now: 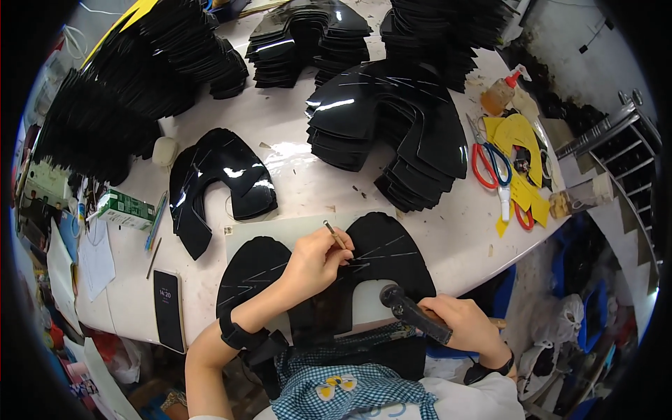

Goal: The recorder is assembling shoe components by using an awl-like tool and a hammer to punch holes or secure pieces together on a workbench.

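In front of me a black, curved shoe-upper-like piece [389, 245] with pale line marks lies over a pale board [280, 229]. Pinched in the fingers of my left hand [313, 262] is a slim metal punch [334, 235], tilted above the piece; its working tip is hidden by the fingers. My right hand [465, 323] grips a hammer [414, 311] by its handle, the dark head turned toward the piece, to the right of the left hand and apart from the punch. A second, lower part of the black work reaches the checked apron [308, 392] on my lap.
Stacked glossy black U-shaped pieces [392, 119] stand beyond the board, a smaller set [217, 168] at left. Scissors [491, 164], yellow sheets [521, 140] and a glue bottle [500, 92] lie at right. A phone [168, 308] and a green box [126, 208] sit at left.
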